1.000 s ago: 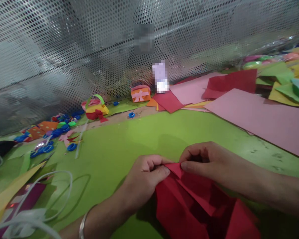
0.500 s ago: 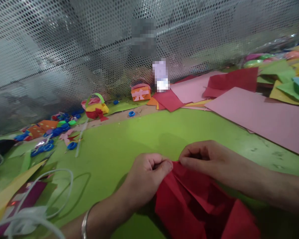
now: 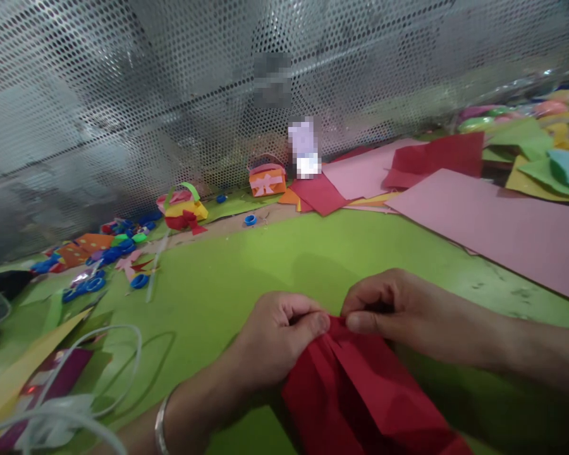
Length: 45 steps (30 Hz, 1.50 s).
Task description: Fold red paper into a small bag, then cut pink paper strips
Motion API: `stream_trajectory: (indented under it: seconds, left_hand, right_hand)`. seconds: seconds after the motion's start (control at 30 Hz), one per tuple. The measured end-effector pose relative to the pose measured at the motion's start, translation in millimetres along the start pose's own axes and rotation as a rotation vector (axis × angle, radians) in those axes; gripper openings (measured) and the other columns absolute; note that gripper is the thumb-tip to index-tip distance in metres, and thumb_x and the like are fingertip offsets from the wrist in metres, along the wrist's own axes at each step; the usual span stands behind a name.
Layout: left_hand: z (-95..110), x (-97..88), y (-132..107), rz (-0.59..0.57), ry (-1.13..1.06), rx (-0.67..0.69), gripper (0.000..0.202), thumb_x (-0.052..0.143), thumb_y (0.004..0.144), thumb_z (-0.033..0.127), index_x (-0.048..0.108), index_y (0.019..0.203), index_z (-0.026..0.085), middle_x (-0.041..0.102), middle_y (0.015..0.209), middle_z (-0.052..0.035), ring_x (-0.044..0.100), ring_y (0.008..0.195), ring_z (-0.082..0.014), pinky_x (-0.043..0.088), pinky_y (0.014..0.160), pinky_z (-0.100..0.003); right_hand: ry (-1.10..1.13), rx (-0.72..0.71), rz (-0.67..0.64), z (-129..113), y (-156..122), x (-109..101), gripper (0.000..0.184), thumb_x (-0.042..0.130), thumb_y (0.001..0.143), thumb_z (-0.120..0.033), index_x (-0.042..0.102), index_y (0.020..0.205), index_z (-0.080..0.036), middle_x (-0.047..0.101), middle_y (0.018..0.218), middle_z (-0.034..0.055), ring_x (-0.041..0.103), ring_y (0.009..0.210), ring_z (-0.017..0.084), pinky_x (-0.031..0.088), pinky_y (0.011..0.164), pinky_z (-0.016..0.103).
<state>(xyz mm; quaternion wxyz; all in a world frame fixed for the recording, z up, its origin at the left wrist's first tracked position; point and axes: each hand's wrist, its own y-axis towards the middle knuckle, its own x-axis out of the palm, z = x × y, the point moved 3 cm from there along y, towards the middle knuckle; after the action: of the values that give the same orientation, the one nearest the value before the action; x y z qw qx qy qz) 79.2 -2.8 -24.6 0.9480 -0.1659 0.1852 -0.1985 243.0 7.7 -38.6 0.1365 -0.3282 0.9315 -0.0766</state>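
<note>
in the head view, your left hand [image 3: 284, 335] and right hand [image 3: 398, 309], slightly apart, pinch the far edge of the creased red paper sheet [image 3: 384, 392], near right; its loose body has swung left, suggesting edge-shaping continues.

your red paper [image 3: 389, 398] over a lime-green tabletop [image 3: 227, 272]
ahead of you, an orange paper basket [image 3: 275, 178] carries a pink bow [image 3: 265, 184], and a yellow basket [image 3: 198, 209] a red bow [image 3: 187, 221] and bright-green handle [image 3: 190, 189]; your bracelet [image 3: 160, 424] is silver, the cable [image 3: 139, 349] by you white, the orange paper [image 3: 86, 248] at left yellow-dotted, the large sheet [image 3: 502, 234] to your right pale pink.
</note>
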Motion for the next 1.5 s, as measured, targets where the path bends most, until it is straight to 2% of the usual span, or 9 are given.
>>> stream_trajectory:
  seconds: [0.13, 0.37, 0.5, 0.63, 0.87, 1.03, 1.27, 1.4, 1.5]
  left_hand:
    - [3, -3.7, -1, -0.011, 0.078, -0.008, 0.023, 0.056, 0.075, 0.032, 0.064, 0.064, 0.014, 0.049, 0.056, 0.0012, 0.04, 0.055, -0.0112, 0.03, 0.05, -0.023]
    - [1, -0.1, -1, -0.014, 0.089, 0.069, 0.025, 0.058, 0.078, 0.03, 0.057, 0.058, 0.015, 0.043, 0.054, 0.004, 0.037, 0.055, -0.0091, 0.029, 0.052, -0.022]
    - [-2, -8.2, -1, -0.01, -0.285, -0.019, 0.034, 0.072, 0.072, 0.043, 0.066, 0.087, 0.012, 0.065, 0.076, -0.0031, 0.056, 0.067, -0.0132, 0.044, 0.062, -0.024]
    - [-2, -13.9, -5, -0.086, -0.399, -0.004, 0.05, 0.08, 0.061, 0.02, 0.064, 0.108, 0.016, 0.071, 0.096, -0.0057, 0.063, 0.081, -0.0156, 0.051, 0.073, -0.025]
    - [-7, -7.3, -5, 0.01, -0.295, -0.044, 0.03, 0.065, 0.066, 0.009, 0.07, 0.096, 0.015, 0.072, 0.082, -0.0019, 0.064, 0.073, -0.0133, 0.049, 0.068, -0.022]
    - [-6, -4.0, -2, 0.074, -0.147, 0.054, 0.021, 0.058, 0.072, 0.007, 0.071, 0.087, 0.015, 0.073, 0.082, -0.0024, 0.064, 0.075, -0.0136, 0.049, 0.067, -0.022]
    - [-11, -5.3, 1, 0.137, -0.181, 0.04, 0.013, 0.063, 0.075, 0.018, 0.069, 0.085, 0.014, 0.073, 0.08, -0.0044, 0.064, 0.07, -0.0148, 0.051, 0.066, -0.025]
    - [-13, -4.2, 1, 0.107, -0.277, 0.004, 0.018, 0.064, 0.073, 0.018, 0.069, 0.09, 0.015, 0.074, 0.082, -0.004, 0.066, 0.073, -0.0153, 0.051, 0.067, -0.025]
    - [-10, -3.8, 0, 0.054, -0.214, 0.022, 0.026, 0.062, 0.069, 0.011, 0.07, 0.093, 0.013, 0.074, 0.087, -0.0052, 0.067, 0.079, -0.0176, 0.052, 0.071, -0.027]
  right_hand:
    - [0.053, 0.063, -0.054, 5, -1, 2, 0.019, 0.055, 0.079, -0.032, 0.066, 0.075, -0.018, 0.056, 0.066, -0.0008, 0.045, 0.056, 0.011, 0.033, 0.05, 0.023]
    - [-0.001, -0.045, 0.079, 0, -4, 6, 0.011, 0.053, 0.079, -0.026, 0.054, 0.089, -0.022, 0.04, 0.051, -0.0086, 0.032, 0.047, 0.009, 0.023, 0.044, 0.021]
    - [0.135, -0.111, 0.139, -2, 1, 2, 0.022, 0.057, 0.08, -0.04, 0.048, 0.076, -0.02, 0.047, 0.064, -0.0039, 0.038, 0.055, 0.01, 0.029, 0.048, 0.021]
    - [0.246, -0.058, 0.138, 1, 3, -4, 0.025, 0.061, 0.077, -0.043, 0.052, 0.078, -0.019, 0.049, 0.069, -0.0025, 0.042, 0.058, 0.01, 0.033, 0.05, 0.021]
    - [0.059, -0.2, 0.006, -1, -4, -2, 0.026, 0.062, 0.079, -0.022, 0.056, 0.104, -0.02, 0.062, 0.098, 0.0037, 0.058, 0.082, 0.016, 0.049, 0.071, 0.028]
    - [-0.214, -0.202, 0.2, -2, -5, -2, 0.011, 0.05, 0.085, -0.021, 0.061, 0.083, -0.02, 0.065, 0.08, 0.0013, 0.059, 0.072, 0.015, 0.048, 0.063, 0.027]
    - [-0.386, -0.282, 0.254, -2, -8, 0, 0.025, 0.059, 0.077, -0.021, 0.061, 0.102, -0.02, 0.067, 0.087, 0.0019, 0.06, 0.07, 0.015, 0.049, 0.064, 0.028]
    - [-0.309, -0.259, 0.308, -3, -5, -4, 0.017, 0.049, 0.086, -0.027, 0.065, 0.082, -0.022, 0.067, 0.078, 0.0015, 0.059, 0.069, 0.015, 0.046, 0.061, 0.027]
    - [-0.044, -0.126, 0.277, 2, -2, -7, 0.014, 0.053, 0.083, -0.032, 0.063, 0.085, -0.021, 0.066, 0.077, 0.0021, 0.059, 0.069, 0.016, 0.045, 0.059, 0.026]
